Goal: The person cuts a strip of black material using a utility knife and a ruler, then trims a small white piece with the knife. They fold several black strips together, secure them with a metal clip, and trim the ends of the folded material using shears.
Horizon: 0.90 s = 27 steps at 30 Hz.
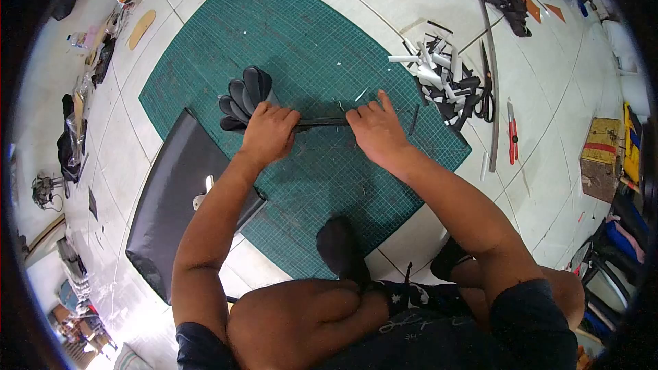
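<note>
Between my two hands a narrow black strip (322, 122) is stretched level above the green cutting mat (295, 20). My left hand (271, 131) grips its left end with closed fingers. The right end is pinched in my right hand (375, 127), whose thumb side lies toward the other hand. Just beyond my left hand lies a fanned bunch of black rounded pieces (255, 82), partly hidden by it. Beneath my left forearm spreads a large black sheet (171, 192), with a small shiny metal piece (209, 183) on it.
A heap of black and white scraps (439, 75) covers the mat's right corner. Beside it are black-handled scissors (486, 96), a long metal ruler (492, 62) and a red cutter knife (512, 133). A wooden box (601, 157) stands farther right. My foot (338, 243) rests on the mat's near edge.
</note>
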### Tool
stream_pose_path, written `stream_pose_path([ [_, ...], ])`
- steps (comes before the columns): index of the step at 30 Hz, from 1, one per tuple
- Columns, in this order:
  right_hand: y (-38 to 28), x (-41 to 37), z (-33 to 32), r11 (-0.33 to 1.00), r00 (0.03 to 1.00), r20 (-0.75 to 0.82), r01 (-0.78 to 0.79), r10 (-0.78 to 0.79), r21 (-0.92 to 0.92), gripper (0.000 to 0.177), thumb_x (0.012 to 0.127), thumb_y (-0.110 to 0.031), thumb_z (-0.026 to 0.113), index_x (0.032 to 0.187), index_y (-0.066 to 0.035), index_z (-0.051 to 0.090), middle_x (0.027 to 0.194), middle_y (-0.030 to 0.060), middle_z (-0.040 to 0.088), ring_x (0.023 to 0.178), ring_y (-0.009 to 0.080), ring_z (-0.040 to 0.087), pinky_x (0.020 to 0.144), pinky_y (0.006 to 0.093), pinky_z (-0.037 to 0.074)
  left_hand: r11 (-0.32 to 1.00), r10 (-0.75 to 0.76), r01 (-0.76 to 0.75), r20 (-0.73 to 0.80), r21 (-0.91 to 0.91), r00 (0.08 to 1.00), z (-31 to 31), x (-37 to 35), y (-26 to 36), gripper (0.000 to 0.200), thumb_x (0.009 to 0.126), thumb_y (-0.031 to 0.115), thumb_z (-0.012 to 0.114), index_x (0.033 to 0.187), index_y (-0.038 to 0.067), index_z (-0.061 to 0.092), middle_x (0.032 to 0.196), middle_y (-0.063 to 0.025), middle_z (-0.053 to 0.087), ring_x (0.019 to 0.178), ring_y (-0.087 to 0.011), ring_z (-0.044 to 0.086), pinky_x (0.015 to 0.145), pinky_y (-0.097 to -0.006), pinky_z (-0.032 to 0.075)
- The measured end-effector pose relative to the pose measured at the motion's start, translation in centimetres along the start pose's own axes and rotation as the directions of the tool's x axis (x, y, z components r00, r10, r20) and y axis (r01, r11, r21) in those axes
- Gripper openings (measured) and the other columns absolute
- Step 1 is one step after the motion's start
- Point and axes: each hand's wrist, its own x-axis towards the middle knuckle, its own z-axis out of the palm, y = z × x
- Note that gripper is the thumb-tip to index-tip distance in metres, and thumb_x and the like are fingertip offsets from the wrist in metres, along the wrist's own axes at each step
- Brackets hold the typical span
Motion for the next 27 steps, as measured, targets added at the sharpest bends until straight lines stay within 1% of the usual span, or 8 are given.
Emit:
stream_pose_path([
  [3, 0.1, 0.0, -0.3, 1.0, 0.999, 0.032, -0.008, 0.008, -0.015, 0.02, 0.086, -0.006, 0.053, 0.101, -0.003, 0.063, 0.092, 0.0129, 0.064, 0.098, 0.0298, 0.062, 0.109, 0.0565, 0.031, 0.981, -0.18, 0.191, 0.219, -0.027, 0.959, -0.1, -0.1, 0.0, 0.025, 0.077, 0.018, 0.069, 0.097, 0.009, 0.059, 0.086, -0.0074, 0.063, 0.088, -0.0256, 0.061, 0.082, -0.0383, 0.042],
  [6, 0.2, -0.2, -0.7, 0.999, 0.999, 0.044, -0.01, 0.012, -0.036, 0.018, 0.085, -0.005, 0.053, 0.1, -0.003, 0.062, 0.092, 0.0123, 0.064, 0.097, 0.0295, 0.062, 0.108, 0.0554, 0.033, 0.998, -0.049, 0.051, 0.092, -0.024, 0.995, -0.4, -0.2, -1.1, 0.023, 0.077, 0.019, 0.068, 0.098, 0.01, 0.061, 0.086, -0.0061, 0.064, 0.087, -0.0241, 0.061, 0.085, -0.0387, 0.041],
  [9, 0.3, -0.4, -0.6, 0.999, 1.0, 0.023, -0.016, 0.017, -0.044, 0.017, 0.085, -0.005, 0.053, 0.1, -0.003, 0.063, 0.091, 0.0119, 0.064, 0.097, 0.0294, 0.062, 0.109, 0.0555, 0.033, 0.991, -0.069, 0.059, 0.082, 0.117, 0.994, -1.3, -0.2, -0.9, 0.023, 0.077, 0.02, 0.069, 0.098, 0.011, 0.063, 0.084, -0.0043, 0.064, 0.092, -0.0219, 0.06, 0.088, -0.0394, 0.039],
  [12, 0.5, -0.5, -0.5, 0.999, 0.999, 0.021, -0.025, 0.026, -0.022, 0.019, 0.086, -0.007, 0.053, 0.1, -0.003, 0.065, 0.091, 0.0128, 0.066, 0.097, 0.0294, 0.064, 0.108, 0.0572, 0.031, 0.973, -0.221, 0.195, 0.253, 0.125, 0.942, -1.5, -0.2, -1.4, 0.031, 0.074, 0.02, 0.072, 0.102, 0.011, 0.064, 0.095, -0.0043, 0.066, 0.106, -0.0229, 0.057, 0.1, -0.0438, 0.035],
  [15, 0.6, -0.4, -1.2, 0.999, 0.997, 0.07, -0.034, 0.035, -0.017, 0.02, 0.087, -0.008, 0.052, 0.101, -0.003, 0.066, 0.091, 0.0128, 0.067, 0.097, 0.0293, 0.064, 0.109, 0.059, 0.029, 0.987, -0.086, 0.066, 0.134, 0.147, 0.987, -1.7, -0.9, -2.5, 0.026, 0.076, 0.021, 0.071, 0.101, 0.012, 0.066, 0.094, -0.0014, 0.066, 0.103, -0.0206, 0.057, 0.105, -0.0456, 0.032],
  [18, 1.3, -0.7, -1.7, 0.998, 0.994, 0.082, -0.064, 0.065, -0.018, 0.02, 0.087, -0.007, 0.051, 0.099, -0.004, 0.066, 0.091, 0.0122, 0.067, 0.098, 0.0287, 0.064, 0.111, 0.0598, 0.027, 0.988, -0.114, 0.114, -0.002, 0.103, 0.993, -2.0, -1.3, -2.5, 0.025, 0.078, 0.018, 0.069, 0.102, 0.012, 0.067, 0.099, -0.0018, 0.066, 0.104, -0.0212, 0.057, 0.111, -0.0503, 0.026],
  [24, 2.2, -1.2, -1.4, 0.997, 0.995, 0.072, -0.068, 0.071, -0.045, 0.018, 0.088, -0.007, 0.051, 0.097, -0.005, 0.066, 0.089, 0.0113, 0.067, 0.096, 0.0274, 0.063, 0.112, 0.059, 0.026, 0.989, -0.085, 0.086, -0.008, 0.118, 0.996, -0.6, -0.9, -3.0, 0.023, 0.078, 0.011, 0.066, 0.101, 0.012, 0.067, 0.093, -0.0024, 0.065, 0.101, -0.0215, 0.058, 0.109, -0.0513, 0.027],
  [27, 2.4, -1.1, -1.8, 0.997, 0.994, 0.084, -0.065, 0.069, -0.05, 0.018, 0.088, -0.007, 0.051, 0.097, -0.005, 0.067, 0.088, 0.011, 0.066, 0.096, 0.0273, 0.063, 0.112, 0.0586, 0.026, 0.983, -0.174, 0.162, 0.162, 0.085, 0.971, -1.3, -0.5, -3.2, 0.021, 0.078, 0.009, 0.065, 0.099, 0.011, 0.066, 0.086, -0.002, 0.066, 0.097, -0.022, 0.06, 0.109, -0.0506, 0.027],
])
